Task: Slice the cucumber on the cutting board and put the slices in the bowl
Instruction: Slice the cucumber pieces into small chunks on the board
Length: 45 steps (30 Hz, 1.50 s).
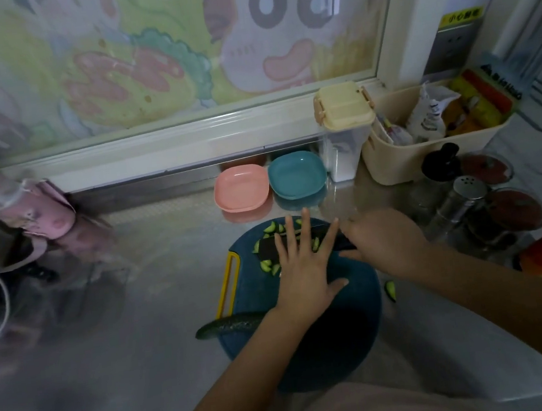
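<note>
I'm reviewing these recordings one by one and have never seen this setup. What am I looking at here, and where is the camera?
No machine: a person works with bare hands, filmed by one head-worn camera looking down. On the steel counter lies a round blue cutting board with cucumber pieces and an uncut cucumber at its left edge; one slice lies off the board. The right hand has its grip on the handle of the knife; the left hand lies flat over the blade. A pink bowl and a teal bowl stand behind.
</note>
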Each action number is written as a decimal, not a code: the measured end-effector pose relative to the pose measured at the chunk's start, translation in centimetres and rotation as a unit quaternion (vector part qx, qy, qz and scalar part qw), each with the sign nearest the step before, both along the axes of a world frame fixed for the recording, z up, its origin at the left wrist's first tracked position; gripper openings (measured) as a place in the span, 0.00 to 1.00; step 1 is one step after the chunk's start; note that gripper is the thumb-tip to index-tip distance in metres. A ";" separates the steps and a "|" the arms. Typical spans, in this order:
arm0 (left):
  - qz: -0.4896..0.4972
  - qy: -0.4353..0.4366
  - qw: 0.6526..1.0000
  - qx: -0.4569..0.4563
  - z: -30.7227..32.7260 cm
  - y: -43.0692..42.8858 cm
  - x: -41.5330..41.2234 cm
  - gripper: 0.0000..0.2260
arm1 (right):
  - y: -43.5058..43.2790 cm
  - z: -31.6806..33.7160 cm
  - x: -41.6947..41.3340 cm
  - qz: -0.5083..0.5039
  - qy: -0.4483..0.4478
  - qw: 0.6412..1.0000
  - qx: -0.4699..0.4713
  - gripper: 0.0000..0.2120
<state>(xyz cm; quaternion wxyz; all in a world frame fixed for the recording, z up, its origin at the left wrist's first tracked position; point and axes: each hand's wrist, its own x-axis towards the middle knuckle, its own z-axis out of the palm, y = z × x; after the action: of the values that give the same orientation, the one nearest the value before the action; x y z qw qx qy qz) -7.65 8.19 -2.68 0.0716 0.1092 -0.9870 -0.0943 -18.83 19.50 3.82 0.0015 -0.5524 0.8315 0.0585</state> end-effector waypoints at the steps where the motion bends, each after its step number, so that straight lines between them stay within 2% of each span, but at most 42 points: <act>1: 0.009 0.000 1.000 0.001 -0.5 -0.1 -0.1 0.45 | -0.2 0.0 0.2 0.011 0.009 1.000 0.003 0.17; 6: 0.021 0.023 0.999 -0.006 -2.1 -0.7 0.3 0.42 | -0.2 -0.6 0.6 0.037 0.050 0.998 0.024 0.18; 13: 0.083 0.050 0.995 -0.002 -3.1 -3.6 0.8 0.35 | 0.3 -0.9 0.0 -0.006 -0.005 1.000 -0.012 0.18; 20: 0.109 0.022 0.994 0.007 -4.1 -6.6 1.6 0.28 | 2.6 0.0 -0.8 -0.050 -0.054 0.997 -0.025 0.15; 25: 0.107 -0.015 0.994 0.023 -4.4 -7.4 2.2 0.31 | 4.5 0.4 -1.6 -0.133 -0.096 0.986 -0.021 0.13; 29: 0.083 0.069 0.992 0.057 -3.1 -6.8 2.8 0.18 | 5.9 0.1 -1.8 -0.203 -0.161 0.965 -0.047 0.13; 32: 0.011 0.105 0.991 0.087 -2.5 -6.1 3.2 0.12 | 6.9 -1.2 -0.9 -0.246 -0.200 0.946 -0.072 0.14; 35: -0.073 0.060 0.985 0.146 -2.2 -4.8 3.9 0.14 | 7.7 -2.3 0.9 -0.273 -0.270 0.917 -0.107 0.13; 37: -0.125 -0.026 0.978 0.167 -2.1 -3.6 4.5 0.23 | 8.0 -2.8 2.1 -0.295 -0.300 0.899 -0.120 0.12; 39: -0.155 -0.097 0.973 0.143 -2.7 -2.7 5.0 0.29 | 8.1 -3.3 3.1 -0.316 -0.301 0.892 -0.115 0.11; 41: -0.172 -0.125 0.971 0.108 -3.4 -2.4 5.5 0.29 | 8.3 -3.8 4.0 -0.331 -0.292 0.891 -0.108 0.12; 45: -0.177 -0.110 0.971 0.114 -4.2 -2.1 6.3 0.21 | 9.1 -4.8 4.8 -0.362 -0.305 0.871 -0.135 0.13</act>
<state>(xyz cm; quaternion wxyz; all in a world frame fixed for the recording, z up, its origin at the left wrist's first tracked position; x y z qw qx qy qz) -1.38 6.12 -6.84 -0.0681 -0.0504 -0.9751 -0.2048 -14.03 28.60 -0.93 0.2011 -0.1980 0.9313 -0.2304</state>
